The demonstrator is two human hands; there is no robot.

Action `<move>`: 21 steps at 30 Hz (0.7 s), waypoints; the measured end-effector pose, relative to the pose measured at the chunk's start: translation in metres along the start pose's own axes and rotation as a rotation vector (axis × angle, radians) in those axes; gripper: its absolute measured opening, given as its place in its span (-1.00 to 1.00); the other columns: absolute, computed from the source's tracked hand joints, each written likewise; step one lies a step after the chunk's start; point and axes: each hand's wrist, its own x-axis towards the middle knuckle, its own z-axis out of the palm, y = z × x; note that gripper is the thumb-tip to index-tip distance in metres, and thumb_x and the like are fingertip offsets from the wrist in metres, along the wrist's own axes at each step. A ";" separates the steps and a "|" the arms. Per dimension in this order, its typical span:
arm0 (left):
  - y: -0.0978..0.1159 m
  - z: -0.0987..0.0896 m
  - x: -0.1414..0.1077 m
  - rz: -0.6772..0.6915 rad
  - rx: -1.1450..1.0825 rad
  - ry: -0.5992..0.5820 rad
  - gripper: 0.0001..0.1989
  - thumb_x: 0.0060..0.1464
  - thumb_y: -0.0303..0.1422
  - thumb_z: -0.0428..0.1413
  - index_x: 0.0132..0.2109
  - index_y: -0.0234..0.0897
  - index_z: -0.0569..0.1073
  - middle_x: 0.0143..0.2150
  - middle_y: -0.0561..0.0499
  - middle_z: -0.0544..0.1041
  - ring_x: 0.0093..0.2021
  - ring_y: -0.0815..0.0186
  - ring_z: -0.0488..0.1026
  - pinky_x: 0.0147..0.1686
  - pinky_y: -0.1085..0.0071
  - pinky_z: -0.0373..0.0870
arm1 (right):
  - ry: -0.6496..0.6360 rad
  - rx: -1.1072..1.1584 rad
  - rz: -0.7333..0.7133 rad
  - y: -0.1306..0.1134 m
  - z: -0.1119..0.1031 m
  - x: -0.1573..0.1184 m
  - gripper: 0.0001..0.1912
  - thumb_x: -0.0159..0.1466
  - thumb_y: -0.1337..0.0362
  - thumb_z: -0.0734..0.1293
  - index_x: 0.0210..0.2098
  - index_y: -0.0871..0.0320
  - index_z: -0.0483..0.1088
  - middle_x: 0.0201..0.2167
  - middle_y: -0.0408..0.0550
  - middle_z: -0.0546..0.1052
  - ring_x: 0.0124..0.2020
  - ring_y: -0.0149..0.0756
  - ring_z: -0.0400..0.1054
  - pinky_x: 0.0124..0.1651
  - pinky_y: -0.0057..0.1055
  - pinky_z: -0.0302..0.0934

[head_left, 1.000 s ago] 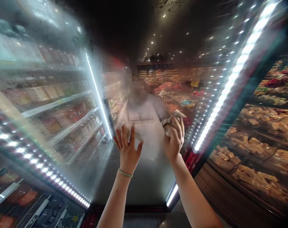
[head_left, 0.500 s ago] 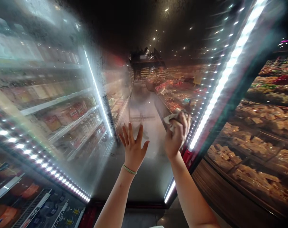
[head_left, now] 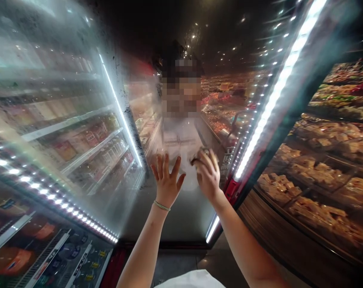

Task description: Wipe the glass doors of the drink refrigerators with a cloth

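In front of me is a fogged glass door [head_left: 169,224] of a refrigerated display case, with bright light strips along its sides. My left hand [head_left: 167,182] rests against the lower part of the pane, fingers spread, a thin pale band round its wrist. To its right my right hand [head_left: 209,176] is closed round a crumpled cloth [head_left: 196,159] and held at the glass. Most of the cloth is hidden behind the fingers. A person in a light shirt shows as a reflection in the pane.
Shelves of packaged goods [head_left: 70,148] stand on the left behind misted glass. Large bottles [head_left: 15,260] fill the lower left rack. A curved stand of wrapped food [head_left: 313,192] lies to the right, past the lit door edge [head_left: 277,92].
My right hand has moved left and slightly down across the glass with the cloth, closer to my left hand. My left hand keeps nearly the same place.
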 end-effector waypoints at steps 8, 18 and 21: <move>-0.011 0.007 -0.022 0.006 0.015 -0.019 -0.32 0.27 -0.22 0.18 0.46 -0.04 0.18 0.55 -0.19 0.03 0.56 -0.16 -0.23 0.44 -0.33 -0.27 | 0.203 -0.049 0.243 0.008 -0.004 -0.028 -0.70 0.38 0.46 0.22 -0.02 0.07 0.49 0.26 0.07 0.47 0.43 0.01 0.17 0.35 0.11 0.28; -0.020 0.007 -0.045 0.048 0.032 -0.031 -0.25 0.28 -0.30 0.17 0.50 -0.01 0.06 0.56 -0.19 0.00 0.56 -0.13 -0.20 0.45 -0.29 -0.18 | -0.061 -0.017 -0.086 0.004 -0.009 -0.056 -0.69 0.37 0.49 0.27 -0.03 0.04 0.53 0.11 -0.04 0.55 0.34 -0.13 0.27 0.31 -0.15 0.32; -0.019 0.011 -0.049 0.040 0.036 -0.002 -0.23 0.28 -0.29 0.17 0.51 0.01 0.02 0.57 -0.17 -0.02 0.56 -0.12 -0.22 0.45 -0.30 -0.19 | 0.104 -0.092 0.142 -0.002 -0.004 -0.048 -0.69 0.35 0.48 0.29 -0.06 0.02 0.54 0.18 0.01 0.42 0.33 -0.04 0.20 0.30 -0.06 0.28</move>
